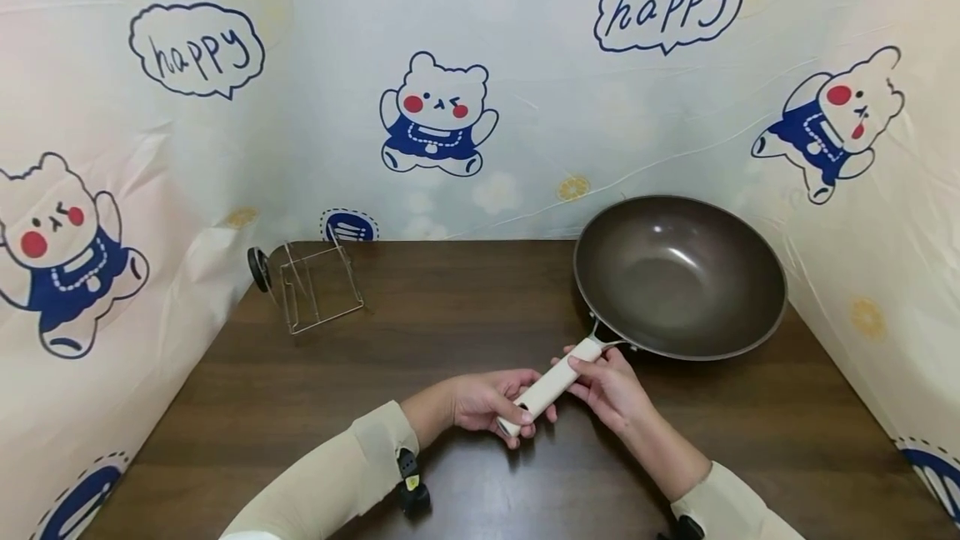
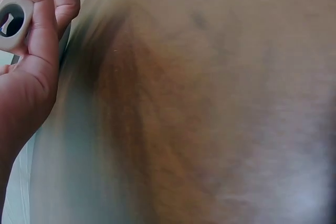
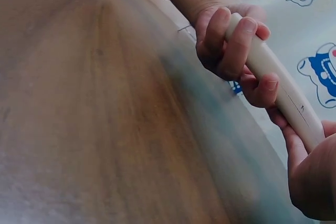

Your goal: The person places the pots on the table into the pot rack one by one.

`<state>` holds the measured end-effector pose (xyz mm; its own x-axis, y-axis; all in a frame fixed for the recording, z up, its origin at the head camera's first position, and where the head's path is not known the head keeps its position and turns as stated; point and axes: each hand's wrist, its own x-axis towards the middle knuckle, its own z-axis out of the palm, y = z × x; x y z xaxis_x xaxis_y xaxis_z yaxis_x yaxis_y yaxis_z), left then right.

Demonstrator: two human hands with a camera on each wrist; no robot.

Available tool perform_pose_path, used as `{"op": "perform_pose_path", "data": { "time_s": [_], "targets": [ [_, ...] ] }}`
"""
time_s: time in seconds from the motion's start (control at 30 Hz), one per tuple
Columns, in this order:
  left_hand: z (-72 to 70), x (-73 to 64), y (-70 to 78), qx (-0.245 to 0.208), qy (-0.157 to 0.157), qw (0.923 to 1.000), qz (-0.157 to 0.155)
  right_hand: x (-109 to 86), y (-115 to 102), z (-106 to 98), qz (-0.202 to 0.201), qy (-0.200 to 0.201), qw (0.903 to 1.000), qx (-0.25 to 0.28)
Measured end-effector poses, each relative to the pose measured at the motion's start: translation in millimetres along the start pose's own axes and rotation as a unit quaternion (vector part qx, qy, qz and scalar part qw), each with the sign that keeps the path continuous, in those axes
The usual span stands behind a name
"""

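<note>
A dark brown wok with a pale cream handle is at the right of the head view, its inside facing up toward the camera. My left hand grips the free end of the handle, thumb on top and fingers underneath. Nearer the pan, my right hand holds the same handle between thumb and fingers. In the left wrist view the handle's hollow end shows in the left hand. From the right wrist view, both hands are wrapped about the handle's underside.
A small wire rack with a round black part stands at the table's back left. The dark wooden table is bordered by a printed cloth with bears and "happy" bubbles. The wok reaches close to the cloth on the right.
</note>
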<state>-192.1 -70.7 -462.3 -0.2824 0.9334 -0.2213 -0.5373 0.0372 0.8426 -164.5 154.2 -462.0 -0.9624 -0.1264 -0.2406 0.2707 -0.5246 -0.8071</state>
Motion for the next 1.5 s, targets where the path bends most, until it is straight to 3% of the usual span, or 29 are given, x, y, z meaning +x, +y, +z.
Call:
{"op": "perform_pose_path", "data": {
  "time_s": [0.33, 0.53, 0.63, 0.77, 0.9, 1.5],
  "targets": [
    [9.2, -10.3, -11.2, 0.02, 0.004, 0.9997, 0.01, -8.2, 4.3, 1.4, -0.018, -0.051, 0.9983, -0.023],
    [10.5, -14.5, -15.4, 0.02, 0.004, 0.9995, 0.023, -6.9, 6.3, 0.4, -0.061, -0.113, 0.9908, -0.043],
    [7.8, -15.7, -15.0, -0.008, -0.013, 0.9991, 0.04, -5.3, 4.6, 1.3, -0.089, -0.143, 0.9847, -0.045],
    [2.8, -16.8, -13.1, -0.058, -0.059, 0.9943, 0.067, -3.3, 1.0, 4.9, -0.106, -0.174, 0.978, -0.046],
    [-0.3, -17.0, -12.9, -0.056, -0.084, 0.9921, 0.074, -2.4, -1.6, 8.2, -0.109, -0.199, 0.9724, -0.054],
    [-1.0, -22.8, -23.4, -0.06, -0.093, 0.9921, 0.06, -0.6, -1.2, 18.1, -0.069, -0.185, 0.9711, -0.134]
  ]
}}
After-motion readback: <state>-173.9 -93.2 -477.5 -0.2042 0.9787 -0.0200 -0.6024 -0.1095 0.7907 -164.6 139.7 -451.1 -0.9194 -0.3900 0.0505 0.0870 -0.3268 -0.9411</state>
